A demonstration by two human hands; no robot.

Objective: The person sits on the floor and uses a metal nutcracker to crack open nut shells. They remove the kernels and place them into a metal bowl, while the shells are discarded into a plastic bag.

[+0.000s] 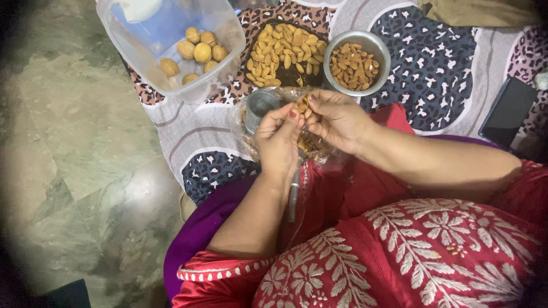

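Both hands meet over a clear plastic bag (pixel 311 145): the left hand (pixel 278 140) and right hand (pixel 338 118) pinch one almond (pixel 303 104) between fingertips. A slip would likely drop it among the bag's contents, or knock the small steel cup (pixel 260 106) just beside, spilling onto the patterned cloth (pixel 439 74).

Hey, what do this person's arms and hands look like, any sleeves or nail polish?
Both forearms are bare. The left hand has a dark red painted nail; the right hand shows one too. A red sleeve with white embroidered trim covers the left upper arm.
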